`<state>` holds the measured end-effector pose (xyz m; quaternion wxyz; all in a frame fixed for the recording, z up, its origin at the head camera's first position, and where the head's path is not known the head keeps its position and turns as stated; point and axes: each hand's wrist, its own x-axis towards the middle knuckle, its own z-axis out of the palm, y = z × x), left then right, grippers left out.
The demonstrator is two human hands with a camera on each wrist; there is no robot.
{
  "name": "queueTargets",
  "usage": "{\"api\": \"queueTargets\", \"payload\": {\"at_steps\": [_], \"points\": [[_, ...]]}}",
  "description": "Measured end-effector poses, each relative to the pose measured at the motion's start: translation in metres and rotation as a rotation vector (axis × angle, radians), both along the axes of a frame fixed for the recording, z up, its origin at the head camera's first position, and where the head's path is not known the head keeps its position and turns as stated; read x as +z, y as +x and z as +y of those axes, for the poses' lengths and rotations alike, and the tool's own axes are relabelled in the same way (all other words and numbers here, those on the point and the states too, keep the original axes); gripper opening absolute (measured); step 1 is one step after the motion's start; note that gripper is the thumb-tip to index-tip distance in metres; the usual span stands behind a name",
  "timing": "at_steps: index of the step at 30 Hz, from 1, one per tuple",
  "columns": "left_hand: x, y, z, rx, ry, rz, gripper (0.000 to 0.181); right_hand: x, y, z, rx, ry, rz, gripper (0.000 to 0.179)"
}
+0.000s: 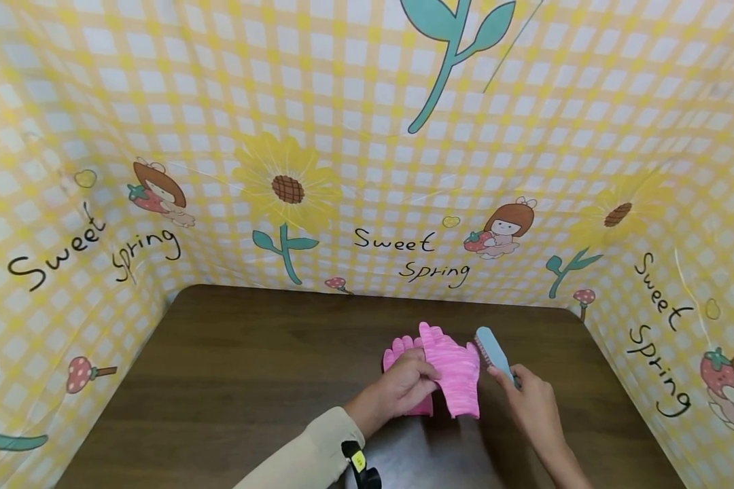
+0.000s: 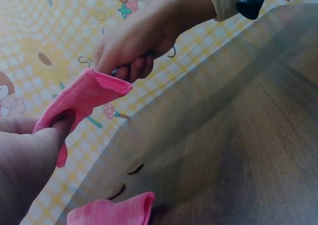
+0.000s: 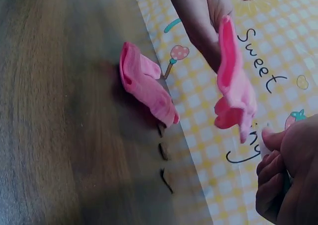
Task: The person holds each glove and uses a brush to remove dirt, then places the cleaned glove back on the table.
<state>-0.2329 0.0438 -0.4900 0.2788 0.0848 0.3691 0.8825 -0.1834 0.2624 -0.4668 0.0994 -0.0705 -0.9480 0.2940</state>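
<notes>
A pink knitted glove (image 1: 455, 370) hangs above the table, pinched near its edge by my left hand (image 1: 400, 386). To its right, my right hand (image 1: 533, 401) grips the handle of a light blue brush (image 1: 493, 350). The brush's bristles face the glove and come right up to its side in the head view. A second pink glove (image 3: 144, 83) lies on the tabletop, partly covered by my left hand in the head view. In the left wrist view, the held glove's cuff (image 2: 114, 83) overlaps my right hand, and the brush is mostly hidden.
Small brown flat pieces (image 2: 135, 166) lie on the dark wooden table (image 1: 251, 367) by the resting glove. A yellow checked cloth (image 1: 367, 170) printed with flowers and words stands round the back and both sides. A black strap device (image 1: 361, 465) sits at the left sleeve.
</notes>
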Motion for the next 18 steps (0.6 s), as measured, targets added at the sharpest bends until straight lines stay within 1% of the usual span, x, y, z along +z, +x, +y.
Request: {"api": "queueTargets", "payload": {"at_steps": [3, 6, 8, 10, 12, 14, 15, 18], "points": [[0.000, -0.001, -0.001, 0.005, 0.012, -0.008, 0.061, 0.005, 0.005, -0.007, 0.032, -0.028, 0.013, 0.040], [0.001, -0.002, -0.001, 0.004, 0.012, -0.012, 0.061, 0.010, 0.012, -0.021, 0.120, -0.034, 0.047, 0.029], [0.002, -0.002, 0.000, 0.007, 0.018, -0.015, 0.061, 0.012, 0.016, -0.031, 0.183, -0.016, 0.072, 0.023], [0.004, -0.003, 0.001, 0.008, 0.028, -0.012, 0.061, 0.012, 0.018, -0.037, 0.217, 0.013, 0.094, 0.021], [0.006, -0.003, 0.001, 0.009, 0.034, -0.020, 0.062, 0.012, 0.019, -0.041, 0.212, 0.048, 0.114, 0.020], [0.006, -0.002, 0.002, 0.004, 0.030, -0.021, 0.063, 0.011, 0.019, -0.041, 0.184, 0.073, 0.115, 0.020], [0.006, -0.002, 0.002, -0.001, 0.025, -0.017, 0.064, 0.011, 0.019, -0.040, 0.172, 0.079, 0.112, 0.020], [0.005, -0.002, 0.002, -0.007, 0.032, -0.033, 0.065, 0.009, 0.017, -0.037, 0.143, 0.079, 0.088, 0.021]]}}
